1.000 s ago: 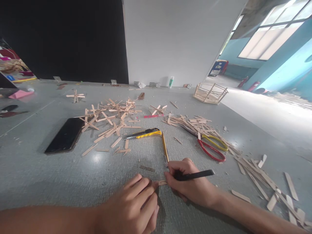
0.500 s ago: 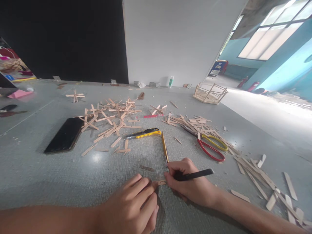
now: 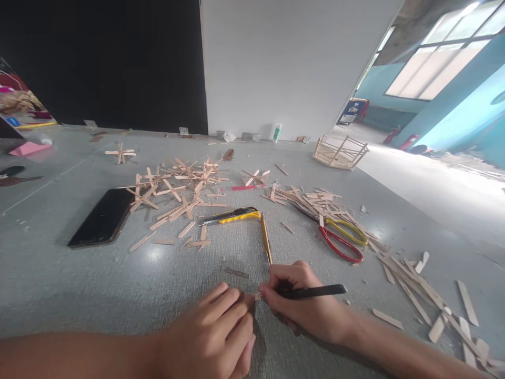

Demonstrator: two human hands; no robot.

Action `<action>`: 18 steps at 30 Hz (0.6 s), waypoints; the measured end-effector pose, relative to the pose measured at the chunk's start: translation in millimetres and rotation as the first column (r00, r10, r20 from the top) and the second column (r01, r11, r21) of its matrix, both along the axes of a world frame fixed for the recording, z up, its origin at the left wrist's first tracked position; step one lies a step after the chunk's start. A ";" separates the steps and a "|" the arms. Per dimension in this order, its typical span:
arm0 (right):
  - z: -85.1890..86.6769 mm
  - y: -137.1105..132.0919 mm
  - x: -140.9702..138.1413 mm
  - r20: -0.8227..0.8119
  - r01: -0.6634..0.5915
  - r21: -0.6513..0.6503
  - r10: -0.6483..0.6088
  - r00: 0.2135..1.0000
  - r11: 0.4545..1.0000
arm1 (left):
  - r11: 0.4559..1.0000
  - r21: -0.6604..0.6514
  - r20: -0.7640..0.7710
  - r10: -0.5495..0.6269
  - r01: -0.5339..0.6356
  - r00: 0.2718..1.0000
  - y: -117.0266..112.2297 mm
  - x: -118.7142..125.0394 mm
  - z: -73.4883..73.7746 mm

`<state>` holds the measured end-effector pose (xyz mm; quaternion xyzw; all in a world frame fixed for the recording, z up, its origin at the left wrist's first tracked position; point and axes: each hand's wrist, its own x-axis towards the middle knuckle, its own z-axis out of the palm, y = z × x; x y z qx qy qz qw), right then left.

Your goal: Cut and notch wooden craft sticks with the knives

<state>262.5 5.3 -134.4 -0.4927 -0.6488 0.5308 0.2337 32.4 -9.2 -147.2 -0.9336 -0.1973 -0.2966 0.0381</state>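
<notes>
Right hand (image 3: 305,308) grip clenched on black pen (image 3: 321,290), left hand (image 3: 219,334) grip seemingly pinching small wooden stick piece (image 3: 257,296).

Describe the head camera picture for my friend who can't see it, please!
Two hands work on a grey floor: the left hand presses down a small wooden stick piece while the right hand holds a black pen-like tool right next to it. Beyond them lie scattered craft sticks, a yellow utility knife, red-and-yellow scissors and a black phone.
</notes>
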 end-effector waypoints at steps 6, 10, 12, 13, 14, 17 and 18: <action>1.1 -0.3 -2.2 0.008 0.025 -0.009 -0.024 1.000 1.000 | 1.000 -0.010 0.014 -0.003 0.003 1.000 -0.2 1.4 3.5; 1.0 0.3 -3.1 0.032 0.022 0.029 -0.023 0.999 0.999 | 1.000 0.000 0.004 -0.005 0.005 1.000 -0.1 0.2 2.9; 1.0 1.2 -3.6 0.059 0.015 0.079 -0.020 0.998 0.997 | 1.000 0.003 -0.007 -0.005 0.005 1.000 0.2 -0.4 2.4; 1.3 1.8 -3.8 0.071 0.010 0.108 -0.018 0.997 0.994 | 1.000 0.005 -0.007 -0.007 0.007 1.000 0.4 -0.6 2.2; 1.8 2.3 -4.1 0.078 0.003 0.137 -0.014 0.997 0.991 | 1.000 0.005 -0.009 -0.006 0.006 1.000 0.6 -0.7 2.1; 4.3 3.5 -4.9 0.106 -0.017 0.228 -0.008 0.994 0.974 | 1.000 0.004 -0.020 -0.001 0.001 1.000 0.6 -0.5 2.5; 5.0 3.7 -5.0 0.119 -0.023 0.257 -0.008 0.993 0.966 | 1.000 0.001 -0.025 0.001 -0.001 1.000 0.5 -0.4 2.7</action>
